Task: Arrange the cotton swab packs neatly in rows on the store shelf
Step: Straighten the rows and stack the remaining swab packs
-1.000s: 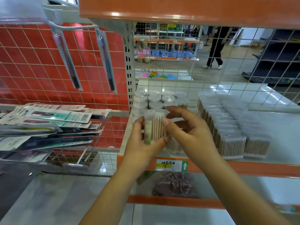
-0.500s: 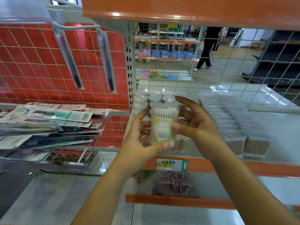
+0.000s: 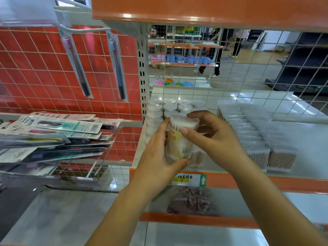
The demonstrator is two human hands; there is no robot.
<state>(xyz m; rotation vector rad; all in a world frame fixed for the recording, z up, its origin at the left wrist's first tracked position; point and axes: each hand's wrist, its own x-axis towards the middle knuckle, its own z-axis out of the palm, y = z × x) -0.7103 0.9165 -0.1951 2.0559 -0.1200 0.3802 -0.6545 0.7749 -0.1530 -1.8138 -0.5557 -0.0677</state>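
A clear round tub of cotton swabs (image 3: 179,139) with a yellow label and barcode is held upright between both hands over the shelf's front left corner. My left hand (image 3: 158,151) grips its left side and base, thumb under the bottom. My right hand (image 3: 211,137) holds its right side, thumb on the front near the rim. Behind it several more round tubs (image 3: 170,108) stand in rows on the white shelf (image 3: 310,153). Rows of rectangular swab packs (image 3: 255,132) run front to back on the right.
A wire mesh panel (image 3: 248,68) backs the shelf. Left of the upright post, a wire rack holds carded packs (image 3: 53,132), with two hanging packs above. An orange shelf edge with a price tag (image 3: 189,180) runs below my hands; a dark bag (image 3: 191,199) lies on the lower shelf.
The tub has been turned in my hands, so its label now faces more to the left. My right thumb has shifted up toward the rim. The person behind the mesh has walked left.
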